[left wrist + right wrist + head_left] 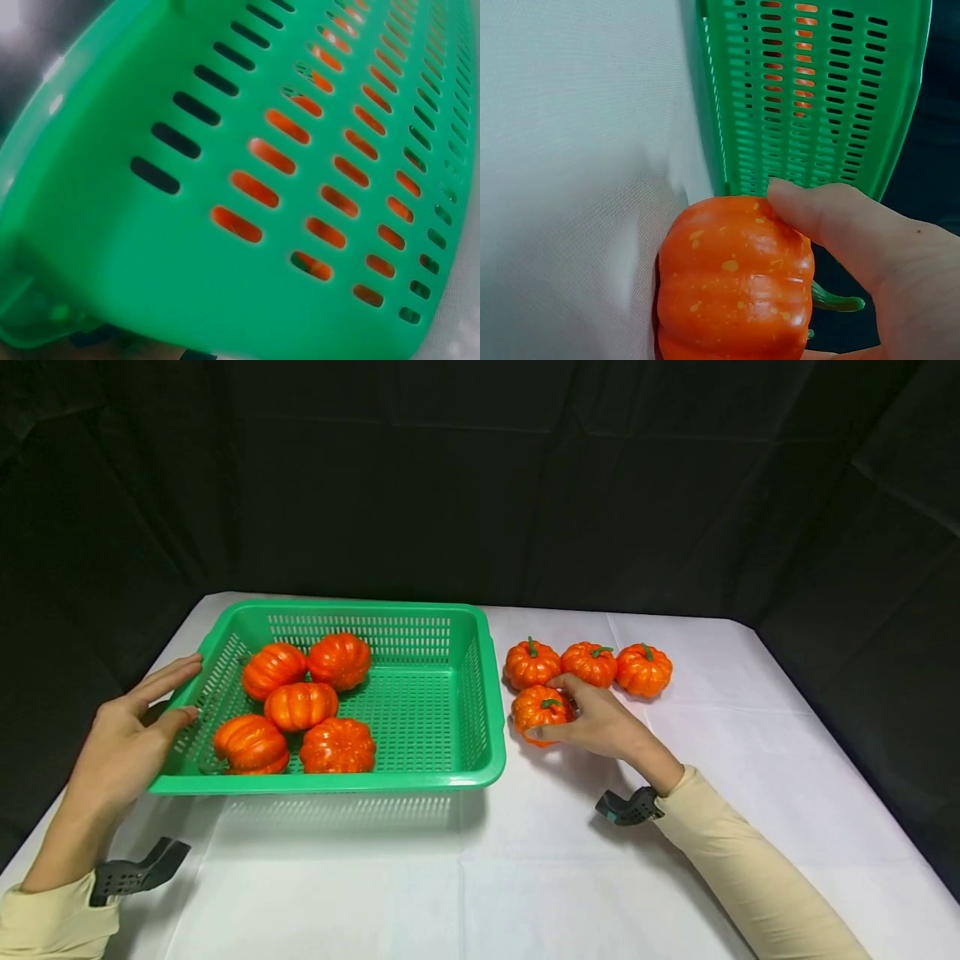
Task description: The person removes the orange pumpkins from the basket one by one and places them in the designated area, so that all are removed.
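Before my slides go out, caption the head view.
Right hand grips a pumpkin beside the green basket holding five more.

- Bright, even light covers the white cloth (375,893) in the head view, while the black backdrop (480,510) is dim, its folds faint.
- Light seems to come from above: soft shadow lies at the near side of the green basket (330,782), striped by its slots, and left of the right sleeve (750,860).
- White highlights dot the glossy pumpkins (341,660).
- The left wrist view is soft and hazy, with rim glare at far left.
- In the right wrist view, the held pumpkin (735,277) looks sharper; the cloth greys.
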### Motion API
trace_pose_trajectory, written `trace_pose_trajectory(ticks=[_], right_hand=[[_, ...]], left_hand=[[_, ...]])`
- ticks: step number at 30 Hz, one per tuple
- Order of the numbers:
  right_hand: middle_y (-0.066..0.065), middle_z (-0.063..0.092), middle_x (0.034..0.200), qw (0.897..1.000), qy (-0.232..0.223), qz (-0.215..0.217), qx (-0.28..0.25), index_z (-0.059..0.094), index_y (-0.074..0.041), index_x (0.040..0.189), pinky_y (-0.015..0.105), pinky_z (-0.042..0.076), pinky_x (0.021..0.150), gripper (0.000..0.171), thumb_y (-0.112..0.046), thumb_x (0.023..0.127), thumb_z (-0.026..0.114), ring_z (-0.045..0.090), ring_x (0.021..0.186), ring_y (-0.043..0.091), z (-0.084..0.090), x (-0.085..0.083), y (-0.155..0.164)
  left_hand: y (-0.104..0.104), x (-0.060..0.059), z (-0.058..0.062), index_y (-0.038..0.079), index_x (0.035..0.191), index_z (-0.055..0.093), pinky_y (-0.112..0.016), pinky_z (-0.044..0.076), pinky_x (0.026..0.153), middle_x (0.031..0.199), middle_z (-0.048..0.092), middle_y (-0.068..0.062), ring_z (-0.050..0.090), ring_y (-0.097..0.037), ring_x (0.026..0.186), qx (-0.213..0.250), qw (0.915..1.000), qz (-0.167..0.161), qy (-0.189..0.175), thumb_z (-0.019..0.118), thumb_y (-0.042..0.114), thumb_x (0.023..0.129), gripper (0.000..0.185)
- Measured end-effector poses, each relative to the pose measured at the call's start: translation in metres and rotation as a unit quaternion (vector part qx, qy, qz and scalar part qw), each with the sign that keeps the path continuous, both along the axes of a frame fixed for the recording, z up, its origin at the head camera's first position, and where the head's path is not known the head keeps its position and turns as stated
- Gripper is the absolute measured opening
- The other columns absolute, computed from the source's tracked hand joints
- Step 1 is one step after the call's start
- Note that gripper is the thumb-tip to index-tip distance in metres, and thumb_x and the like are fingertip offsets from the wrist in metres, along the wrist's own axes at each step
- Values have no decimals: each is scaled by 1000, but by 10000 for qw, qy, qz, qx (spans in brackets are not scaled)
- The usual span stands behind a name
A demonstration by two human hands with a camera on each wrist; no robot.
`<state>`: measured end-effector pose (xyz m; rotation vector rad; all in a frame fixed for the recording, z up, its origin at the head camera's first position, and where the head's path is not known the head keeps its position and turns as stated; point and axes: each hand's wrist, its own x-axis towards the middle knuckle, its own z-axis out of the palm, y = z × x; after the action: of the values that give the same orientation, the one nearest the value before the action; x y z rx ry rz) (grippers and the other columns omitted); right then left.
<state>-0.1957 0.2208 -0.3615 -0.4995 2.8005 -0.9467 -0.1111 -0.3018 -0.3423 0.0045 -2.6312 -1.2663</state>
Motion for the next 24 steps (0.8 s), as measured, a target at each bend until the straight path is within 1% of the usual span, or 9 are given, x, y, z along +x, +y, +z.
trace_pose_trajectory(ticks=[3,6,11,14,16,19,23,24], right_hand=[[20,64,126,10000,85,22,28,55,3,135,54,45,102,69,-33,85,86,58,116,37,-1,1,0],[19,65,125,9999,106,43,71,55,3,135,54,46,101,68,-32,85,86,58,115,37,0,2,0],[22,63,128,9992,98,65,369,51,6,140,56,45,102,76,-33,85,86,58,117,39,7,4,0],[23,63,127,9980,165,-42,604,53,7,138,55,47,100,76,-37,85,85,59,116,39,18,7,-1],[22,64,123,9975,256,-127,652,56,6,134,53,48,96,70,-37,86,84,59,113,39,29,9,-3],[21,63,122,9973,414,-167,581,55,5,132,51,48,95,65,-35,88,82,58,112,38,45,11,-6],[20,63,128,9973,657,-85,319,53,2,140,52,49,95,66,-32,90,80,58,114,37,61,11,-12],[19,63,128,9968,756,-63,236,54,1,139,52,49,94,64,-32,91,80,59,114,37,64,11,-14]], left_hand=[[0,0,0,12,158,46,-20,30,104,166,36,-1,30,-30,150,1,10000,3,-15,51,16,108,51],[1,-1,0,12,158,46,-16,32,101,166,36,0,30,-29,150,10,10000,10,-8,51,16,108,51],[2,-1,-1,12,158,47,-6,34,93,166,37,-2,32,-29,149,13,10000,3,-13,50,15,108,50],[2,-1,0,12,157,48,-4,34,90,165,38,-3,34,-28,148,-10,10000,9,2,51,14,107,50],[2,-2,1,12,157,48,-5,34,90,165,38,-2,35,-28,148,-17,10000,31,6,51,13,107,50],[3,-3,2,13,158,48,-8,36,91,165,38,-1,36,-30,147,-47,9999,124,-12,52,13,107,51],[6,-3,2,13,158,47,-15,36,95,165,37,-2,35,-35,147,-89,9996,269,-96,51,13,107,52],[7,-3,2,13,158,47,-15,37,95,165,37,-2,36,-36,147,-103,9994,296,-111,51,12,107,52]])
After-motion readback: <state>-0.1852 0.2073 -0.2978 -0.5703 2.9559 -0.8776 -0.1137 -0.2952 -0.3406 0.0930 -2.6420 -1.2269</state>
